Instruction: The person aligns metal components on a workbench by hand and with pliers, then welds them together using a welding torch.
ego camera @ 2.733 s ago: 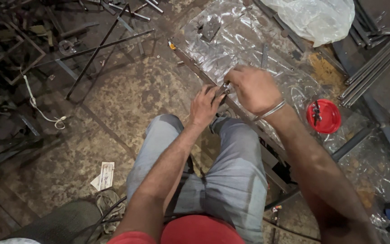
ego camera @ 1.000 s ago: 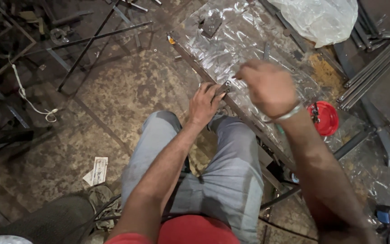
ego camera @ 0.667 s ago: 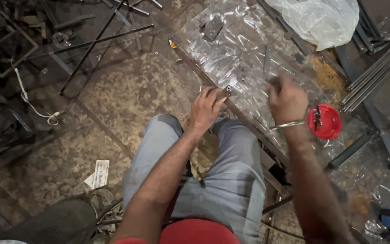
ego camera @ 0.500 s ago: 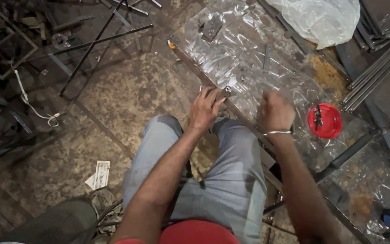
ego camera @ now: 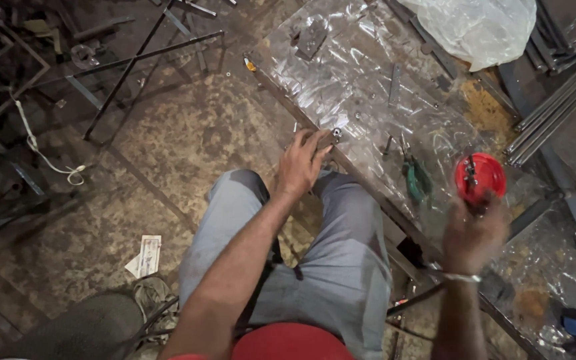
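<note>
Fingers of the left hand (ego camera: 301,163) lie together, pressed flat over a small metal piece (ego camera: 333,135) at the near edge of the plastic-covered metal worktable (ego camera: 341,73). Piece mostly hidden; its long axis cannot be told, only a shiny end pokes out toward the table's far side. Right hand (ego camera: 473,233), blurred, reaches at a round red plastic lid (ego camera: 480,176) holding small parts; finger spread unclear. Green-handled tool (ego camera: 416,179) lies just left of lid, handle toward the person.

A metal workshop, seen from above.
Steel rods (ego camera: 555,100), welded bar frames (ego camera: 135,67) and offcuts litter a stained concrete floor (ego camera: 168,153) (grimy throughout).
</note>
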